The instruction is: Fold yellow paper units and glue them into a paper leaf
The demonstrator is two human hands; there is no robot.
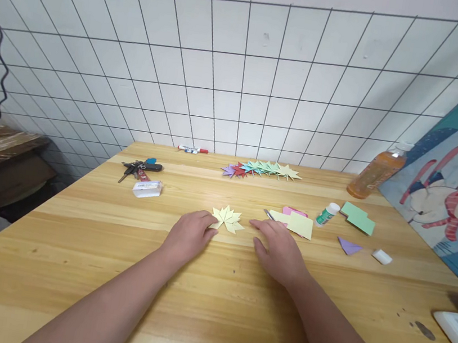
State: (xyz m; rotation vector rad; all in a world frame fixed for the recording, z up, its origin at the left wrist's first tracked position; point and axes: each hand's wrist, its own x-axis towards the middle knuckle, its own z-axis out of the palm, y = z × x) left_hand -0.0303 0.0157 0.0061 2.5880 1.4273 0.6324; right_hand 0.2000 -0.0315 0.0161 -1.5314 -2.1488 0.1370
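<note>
A pale yellow folded-paper leaf (229,217) with several pointed tips lies flat on the wooden table (208,316). My left hand (189,237) rests at its left side, fingertips touching the edge and thumb spread a little below, not visibly pinching it. To the right of the leaf, my right hand (277,251) lies low over the wood with fingers stretched out and thumb apart, holding nothing. Just beyond its fingers are a slim pen-like tool (269,214), partly hidden, and yellow paper squares (300,225) over pink paper (294,211).
Behind lies a row of coloured paper leaves (263,169), with a marker (193,149) to its left. Keys (141,168) and a small box (147,188) sit left. Rightward are a glue stick (327,214), green paper (357,218), purple paper (348,245), an eraser (382,256) and a bottle (378,171).
</note>
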